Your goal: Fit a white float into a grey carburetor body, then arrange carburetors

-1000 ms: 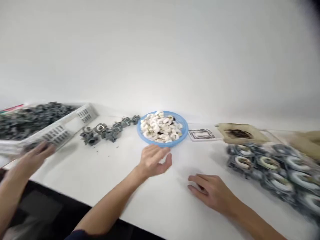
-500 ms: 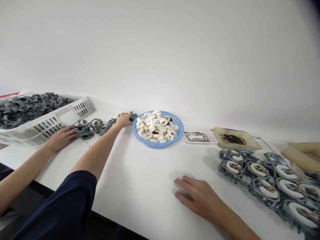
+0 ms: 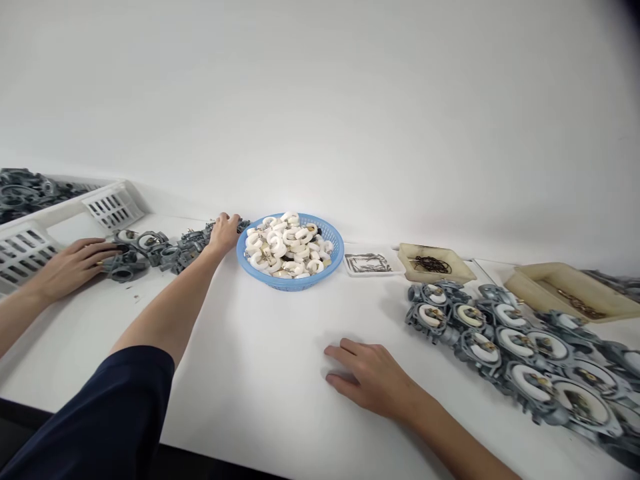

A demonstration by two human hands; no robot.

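Note:
Left of the blue basket [image 3: 290,285], my left hand [image 3: 225,235] is closed over a grey metal carburetor body [image 3: 243,225]; its fingertips are partly hidden. More carburetor bodies [image 3: 186,252] lie along its near side, some with white floats. The basket is heaped with white ring-shaped floats [image 3: 277,243]. My right hand [image 3: 375,377] rests on the white table [image 3: 260,373], palm down, with thumb and fingers apart and nothing held. Beyond it on the right stand rows of carburetors fitted with white floats [image 3: 484,348].
A co-worker's hand [image 3: 77,267] touches a carburetor [image 3: 125,263] at the left, beside a white crate [image 3: 113,203] of grey bodies. Along the wall are a white tray of thin pins [image 3: 371,263], a tub of dark rings [image 3: 436,261] and another yellowish tub [image 3: 575,290].
The view has turned right, so everything sits further left in it. My left hand stays at the carburetor beside the basket, and my right hand still rests on the table.

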